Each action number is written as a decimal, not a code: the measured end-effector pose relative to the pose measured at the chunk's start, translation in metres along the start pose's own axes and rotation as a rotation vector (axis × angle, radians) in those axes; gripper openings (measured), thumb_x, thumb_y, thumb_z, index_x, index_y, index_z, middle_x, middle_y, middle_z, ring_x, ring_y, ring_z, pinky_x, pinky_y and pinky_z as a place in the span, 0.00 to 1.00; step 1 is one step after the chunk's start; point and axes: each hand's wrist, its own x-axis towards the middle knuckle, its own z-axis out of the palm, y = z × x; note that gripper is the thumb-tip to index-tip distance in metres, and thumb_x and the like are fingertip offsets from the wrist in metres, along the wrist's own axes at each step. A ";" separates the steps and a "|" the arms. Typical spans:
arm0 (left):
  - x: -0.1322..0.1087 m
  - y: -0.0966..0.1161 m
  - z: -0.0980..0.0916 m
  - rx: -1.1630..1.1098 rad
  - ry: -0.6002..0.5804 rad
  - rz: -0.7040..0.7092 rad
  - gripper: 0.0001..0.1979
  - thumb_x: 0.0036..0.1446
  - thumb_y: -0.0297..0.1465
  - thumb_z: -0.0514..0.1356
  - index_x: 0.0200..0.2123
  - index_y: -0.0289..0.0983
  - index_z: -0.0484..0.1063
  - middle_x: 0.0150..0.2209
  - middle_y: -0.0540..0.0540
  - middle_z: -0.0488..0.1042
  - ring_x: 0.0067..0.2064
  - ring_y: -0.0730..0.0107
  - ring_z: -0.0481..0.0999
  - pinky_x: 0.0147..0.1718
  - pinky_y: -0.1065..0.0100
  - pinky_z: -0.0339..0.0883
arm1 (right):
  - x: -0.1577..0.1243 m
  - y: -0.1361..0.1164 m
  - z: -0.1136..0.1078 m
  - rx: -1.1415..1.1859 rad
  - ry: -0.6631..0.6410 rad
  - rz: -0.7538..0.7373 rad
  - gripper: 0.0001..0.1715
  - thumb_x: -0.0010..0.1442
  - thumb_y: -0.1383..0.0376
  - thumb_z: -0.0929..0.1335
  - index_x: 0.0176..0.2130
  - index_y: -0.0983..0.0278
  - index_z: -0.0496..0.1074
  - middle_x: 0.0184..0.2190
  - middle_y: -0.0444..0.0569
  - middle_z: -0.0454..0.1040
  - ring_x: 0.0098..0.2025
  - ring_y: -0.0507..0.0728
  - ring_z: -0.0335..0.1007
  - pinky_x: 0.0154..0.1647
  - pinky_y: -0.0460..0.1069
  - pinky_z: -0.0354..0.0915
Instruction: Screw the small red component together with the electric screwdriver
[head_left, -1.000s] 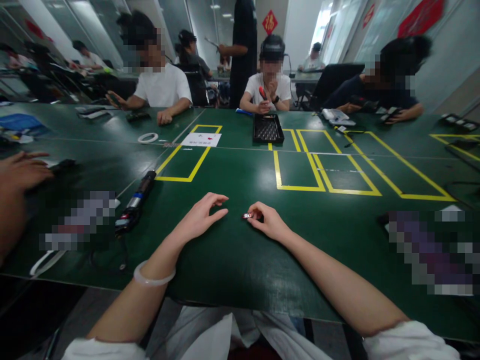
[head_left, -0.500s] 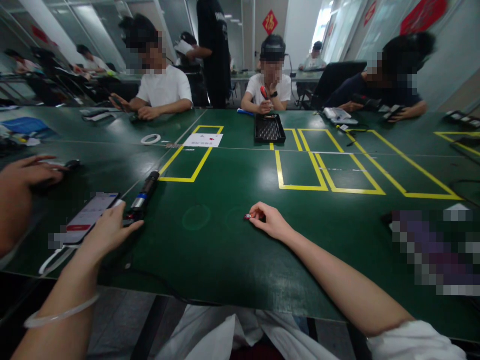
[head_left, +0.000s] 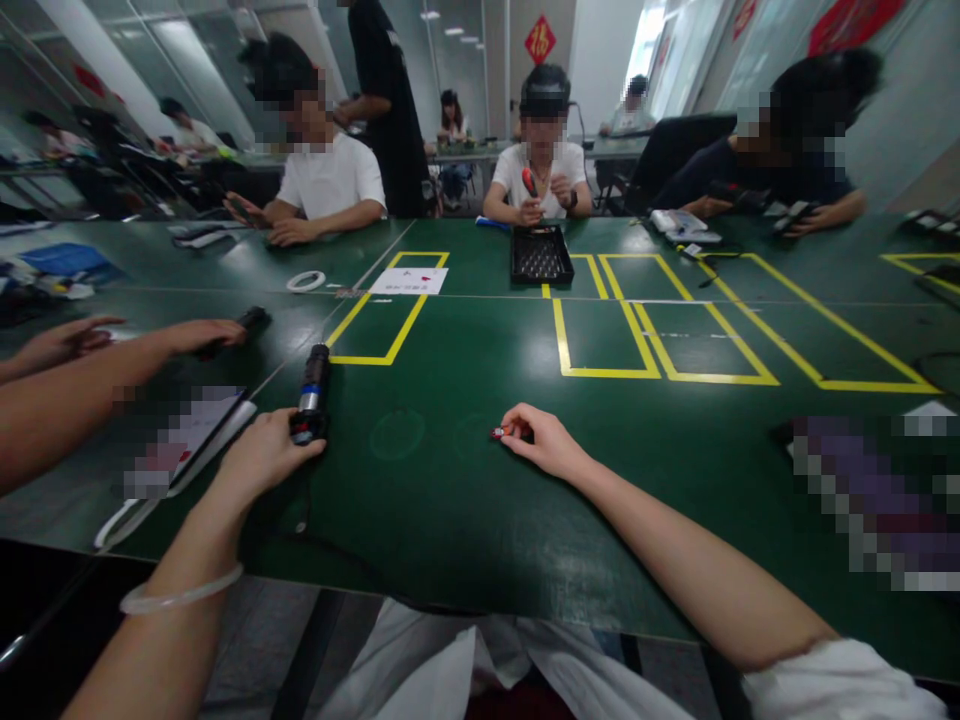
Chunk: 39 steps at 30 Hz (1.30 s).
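My left hand (head_left: 268,450) is closed around the lower end of a black flashlight-like cylinder (head_left: 312,385) with silver and blue bands. The cylinder points away from me across the green table (head_left: 420,520). Between the thumb and fingertips of my right hand (head_left: 544,440), just above or on the tabletop, is a small red piece (head_left: 498,433) with a pale spot. Its exact kind is too small to make out. To the left of my left hand lies a phone (head_left: 199,435), with a white strap or cable (head_left: 120,525) by its near end.
From the left, a co-worker's arm (head_left: 112,375) reaches to a dark object (head_left: 251,320). Yellow tape outlines (head_left: 607,373) mark the table. Farther off are a white paper (head_left: 410,281), a tape roll (head_left: 306,282) and a black tray (head_left: 541,262) before a seated person (head_left: 540,170).
My left hand has shifted right, away from the phone, and closed on the flashlight-like cylinder, which now stands straighter. A co-worker's arm has come farther in from the left. My right hand stays put.
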 end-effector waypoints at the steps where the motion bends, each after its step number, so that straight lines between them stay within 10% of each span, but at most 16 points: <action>1: -0.001 0.007 0.001 0.003 -0.039 0.028 0.36 0.51 0.48 0.59 0.57 0.31 0.64 0.50 0.35 0.72 0.49 0.52 0.73 0.47 0.61 0.66 | 0.000 0.000 0.000 -0.001 0.001 0.001 0.07 0.59 0.67 0.68 0.40 0.64 0.69 0.30 0.43 0.70 0.31 0.50 0.66 0.34 0.46 0.62; 20: -0.060 0.197 0.001 -0.209 -0.003 0.567 0.33 0.53 0.47 0.59 0.58 0.35 0.62 0.51 0.38 0.69 0.52 0.52 0.71 0.48 0.58 0.68 | 0.000 0.004 0.000 -0.009 -0.015 -0.004 0.07 0.58 0.66 0.69 0.38 0.63 0.67 0.28 0.42 0.70 0.30 0.50 0.66 0.33 0.45 0.62; 39: -0.074 0.217 0.004 -0.142 0.071 0.632 0.30 0.54 0.43 0.60 0.57 0.38 0.60 0.52 0.39 0.67 0.52 0.53 0.68 0.45 0.58 0.69 | 0.003 0.003 0.001 -0.100 0.021 0.045 0.07 0.56 0.70 0.68 0.35 0.62 0.65 0.24 0.39 0.68 0.26 0.50 0.64 0.30 0.45 0.59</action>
